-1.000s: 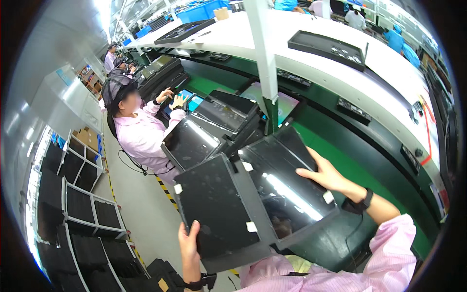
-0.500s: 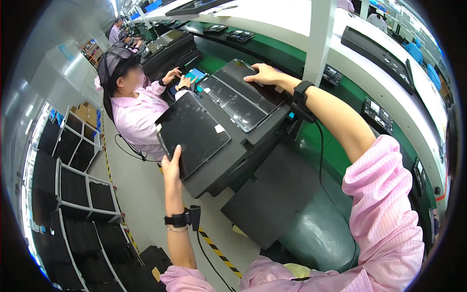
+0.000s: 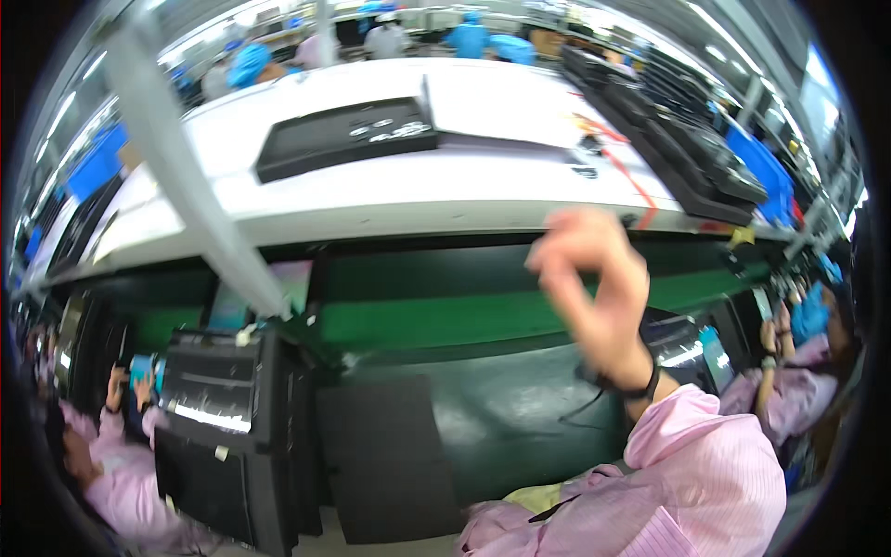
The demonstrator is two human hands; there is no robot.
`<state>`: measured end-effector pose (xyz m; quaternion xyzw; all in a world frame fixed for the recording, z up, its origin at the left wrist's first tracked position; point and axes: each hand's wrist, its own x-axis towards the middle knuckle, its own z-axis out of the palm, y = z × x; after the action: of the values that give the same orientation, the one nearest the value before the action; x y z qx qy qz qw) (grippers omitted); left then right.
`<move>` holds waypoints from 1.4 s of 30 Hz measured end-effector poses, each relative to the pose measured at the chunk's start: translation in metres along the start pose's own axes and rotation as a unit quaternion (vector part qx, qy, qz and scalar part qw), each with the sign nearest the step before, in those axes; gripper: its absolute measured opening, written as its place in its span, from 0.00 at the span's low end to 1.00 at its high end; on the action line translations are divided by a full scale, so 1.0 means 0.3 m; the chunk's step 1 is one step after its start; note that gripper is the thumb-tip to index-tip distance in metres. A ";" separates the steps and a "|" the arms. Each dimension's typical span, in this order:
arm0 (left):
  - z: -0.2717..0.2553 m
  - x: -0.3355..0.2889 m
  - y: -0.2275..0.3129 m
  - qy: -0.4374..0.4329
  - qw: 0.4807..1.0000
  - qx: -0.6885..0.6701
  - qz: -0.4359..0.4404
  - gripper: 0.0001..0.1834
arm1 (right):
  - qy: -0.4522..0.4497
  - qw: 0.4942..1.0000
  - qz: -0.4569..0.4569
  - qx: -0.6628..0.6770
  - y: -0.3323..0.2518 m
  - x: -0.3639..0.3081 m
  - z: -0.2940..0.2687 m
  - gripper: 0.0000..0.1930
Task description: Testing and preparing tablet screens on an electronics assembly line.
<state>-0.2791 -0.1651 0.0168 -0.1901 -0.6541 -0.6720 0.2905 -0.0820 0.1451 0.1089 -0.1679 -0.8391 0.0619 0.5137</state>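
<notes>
My right hand (image 3: 599, 288) is raised in front of the white bench's near edge, over the green mat, with a black band on its wrist. Its fingers curl toward the thumb around a gap, but motion smears them, and I cannot tell whether the tips meet. No held object shows in it. My left hand is out of view. At lower left, a black tablet-like panel (image 3: 202, 481) with a small white tab lies at the front of a black tray stack (image 3: 269, 464). Behind it are glossy dark panels (image 3: 212, 385) on the same stack.
A flat black sheet (image 3: 385, 455) lies on the dark green surface (image 3: 501, 408). The white bench (image 3: 520, 181) holds a black tray (image 3: 348, 139) of small parts. A grey post (image 3: 181, 158) stands at left. Co-workers sit at both sides; one at left (image 3: 116, 483) handles a blue-screened device.
The view has swung right. My right hand has left the glossy panels and moved over the green area. My left hand, earlier at the black panel's edge, has gone from view.
</notes>
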 end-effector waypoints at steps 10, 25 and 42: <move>0.354 -0.176 0.542 -0.415 0.479 -0.773 -0.009 0.12 | -0.017 0.974 0.173 -0.144 0.566 0.059 -0.273 0.33; 0.413 -0.281 0.640 -0.409 0.575 -0.692 -0.149 0.04 | 0.075 0.972 0.198 -0.098 0.568 0.062 -0.198 0.19; 0.661 -0.335 0.679 -0.311 0.527 -0.791 -0.001 0.04 | 0.068 0.996 0.063 -0.006 0.491 0.057 -0.201 0.27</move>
<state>-0.0973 0.0505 0.1237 -0.5384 0.0962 -0.8125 -0.2017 -0.0039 0.2847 0.1105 -0.2273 -0.7902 0.0780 0.5637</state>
